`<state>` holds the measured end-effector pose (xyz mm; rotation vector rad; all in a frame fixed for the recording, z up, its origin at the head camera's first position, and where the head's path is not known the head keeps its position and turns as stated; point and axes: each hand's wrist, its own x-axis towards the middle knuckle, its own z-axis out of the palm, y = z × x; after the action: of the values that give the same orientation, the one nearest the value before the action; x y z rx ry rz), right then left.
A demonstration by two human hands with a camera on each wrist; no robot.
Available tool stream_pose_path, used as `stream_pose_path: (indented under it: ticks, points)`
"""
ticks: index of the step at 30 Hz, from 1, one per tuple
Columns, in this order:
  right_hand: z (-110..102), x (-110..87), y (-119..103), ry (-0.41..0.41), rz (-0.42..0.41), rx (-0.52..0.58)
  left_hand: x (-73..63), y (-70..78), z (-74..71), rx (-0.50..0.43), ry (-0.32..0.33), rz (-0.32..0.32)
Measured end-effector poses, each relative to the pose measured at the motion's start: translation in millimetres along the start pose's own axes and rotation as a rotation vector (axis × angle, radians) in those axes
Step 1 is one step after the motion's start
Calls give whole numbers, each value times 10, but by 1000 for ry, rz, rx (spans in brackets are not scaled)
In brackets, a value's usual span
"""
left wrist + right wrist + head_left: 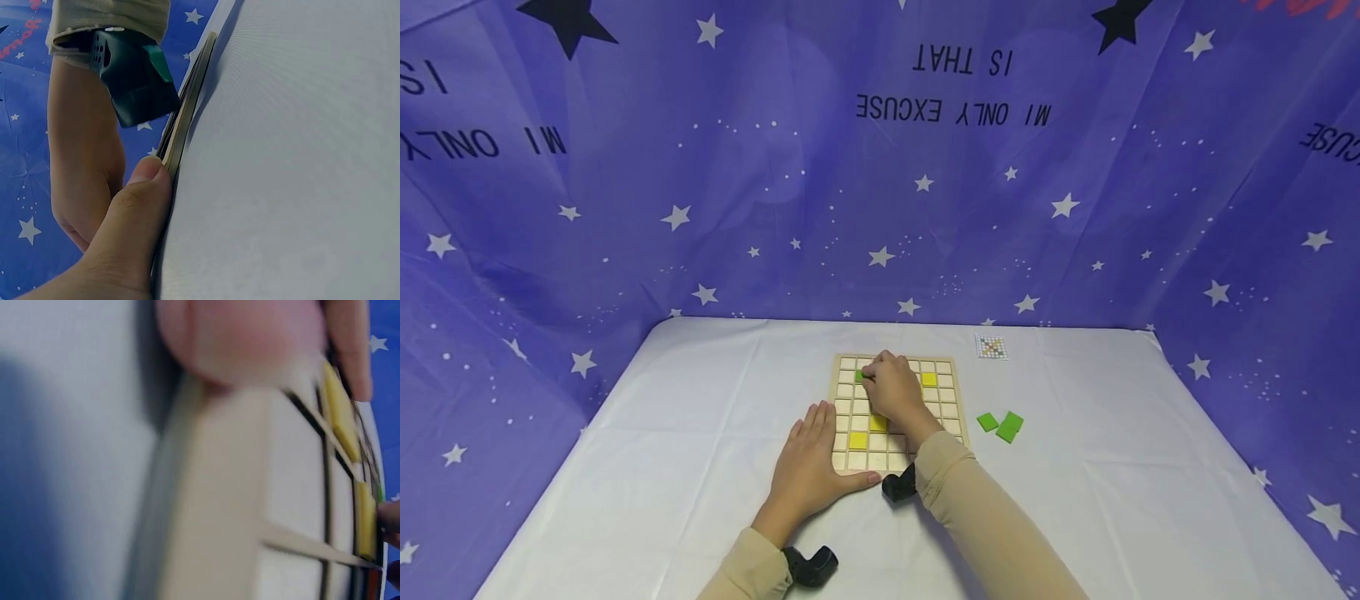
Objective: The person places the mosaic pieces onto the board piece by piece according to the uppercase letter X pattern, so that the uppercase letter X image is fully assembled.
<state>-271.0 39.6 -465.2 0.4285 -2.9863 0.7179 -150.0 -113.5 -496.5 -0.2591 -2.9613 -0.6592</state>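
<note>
In the head view, a right hand [897,390] with fingers bent touches a green tile [860,376] on the upper left of a gridded board [861,407] (a firm pinch cannot be confirmed); a spread left hand [808,454] rests along the board's edges. From the left wrist, the board appears edge-on, cells hidden. From the right wrist, a blurred thumb [244,337] looms; the right fingertips [391,516] are cut off.

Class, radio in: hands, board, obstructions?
Left hand touching grid board. Right hand at green tile, grip unclear. Right sleeve hides one corner, head view.
</note>
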Motion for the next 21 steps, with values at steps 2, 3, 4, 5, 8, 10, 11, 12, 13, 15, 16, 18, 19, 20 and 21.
stream_pose_path:
  ticks: [2,3,4,5,8,10,11,12,13,15,16,18,19,20,21]
  points:
    - [-41,-14,29,-6,-27,-1,2,6,2,1,-5,3]
    - [-67,-23,43,-14,-41,4,3,8,1,1,-12,0]
    - [-97,-35,57,-20,-58,15,5,9,1,2,-16,-3]
    - [-130,-49,70,-27,-76,29,6,9,2,1,-18,-5]
    - [-236,-102,118,-52,-109,87,9,10,1,-2,-21,-6]
    - [-314,-149,160,-67,-118,125,12,10,5,-3,-25,-8]
    - [-353,-174,184,-75,-119,143,13,9,8,-3,-23,-8]
    - [-396,-198,211,-83,-119,158,14,8,12,-2,-21,-7]
    - [-442,-222,238,-88,-121,167,16,6,16,0,-22,-7]
    - [-533,-271,305,-101,-132,189,19,3,22,6,-25,-9]
    - [-582,-297,338,-110,-130,194,19,2,24,7,-28,-11]
    - [-676,-351,419,-117,-137,203,21,0,25,4,-29,-13]
    - [-718,-380,465,-119,-138,205,21,0,24,4,-33,-14]
    - [-758,-410,512,-122,-137,203,20,0,23,2,-33,-15]
    - [-794,-440,562,-120,-135,192,18,-1,22,0,-34,-17]
